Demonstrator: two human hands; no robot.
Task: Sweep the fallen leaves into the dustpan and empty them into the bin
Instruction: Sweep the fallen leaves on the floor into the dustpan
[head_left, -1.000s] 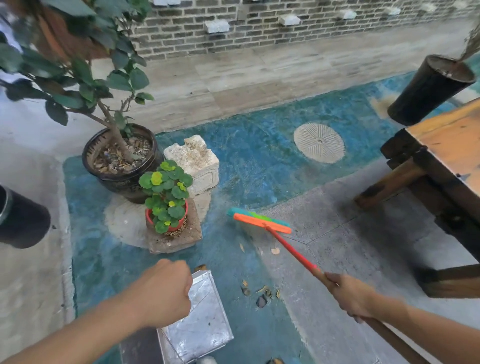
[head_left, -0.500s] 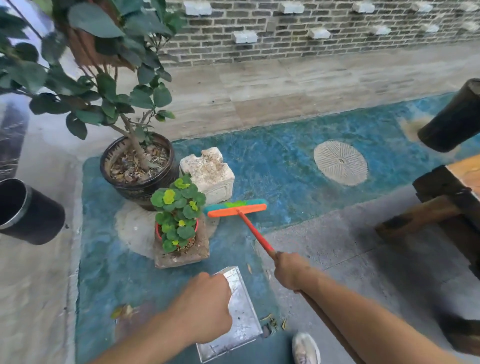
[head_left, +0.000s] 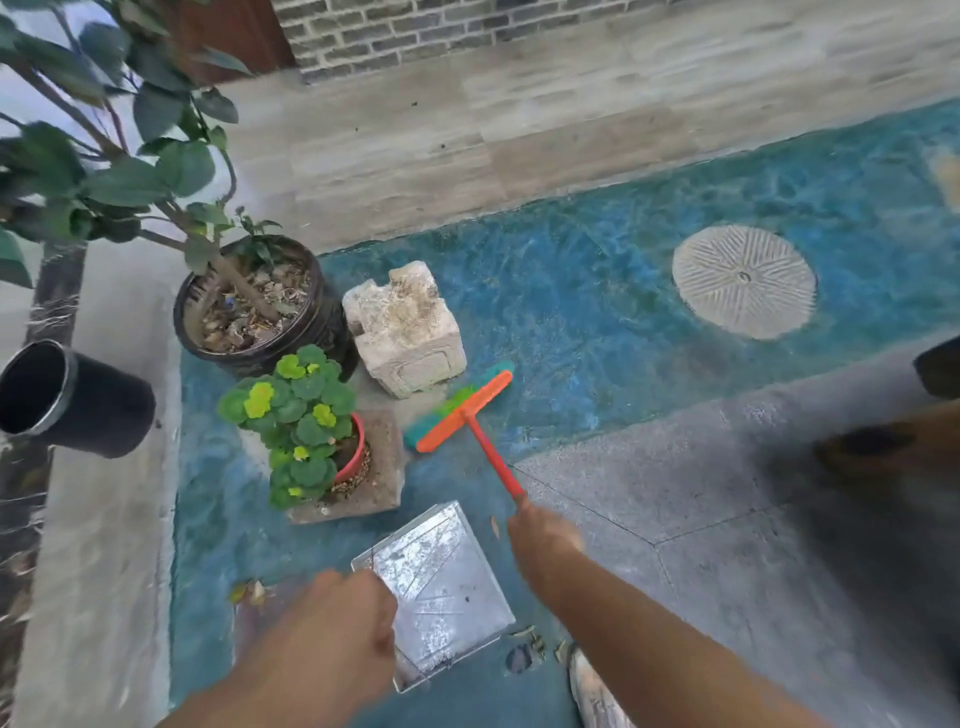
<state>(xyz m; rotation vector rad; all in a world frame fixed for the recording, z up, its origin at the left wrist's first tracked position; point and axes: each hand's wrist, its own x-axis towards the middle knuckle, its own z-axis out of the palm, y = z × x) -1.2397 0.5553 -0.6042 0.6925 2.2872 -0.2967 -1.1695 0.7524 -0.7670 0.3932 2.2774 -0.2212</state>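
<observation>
Head view: the broom (head_left: 462, 410) is gripped by its red handle in the right hand (head_left: 543, 538). Its orange head, level half a second ago, is now swung to a slant just beside the stone block (head_left: 405, 332). The metal dustpan (head_left: 447, 582) is held low by the clenched left hand (head_left: 337, 623), as before. Leaves (head_left: 530, 642) are scattered at its near right corner, and the black bin (head_left: 78, 400) lies at far left.

The broom (head_left: 478, 432) has swung left, its head now angled just beside the stone block (head_left: 405, 332).
</observation>
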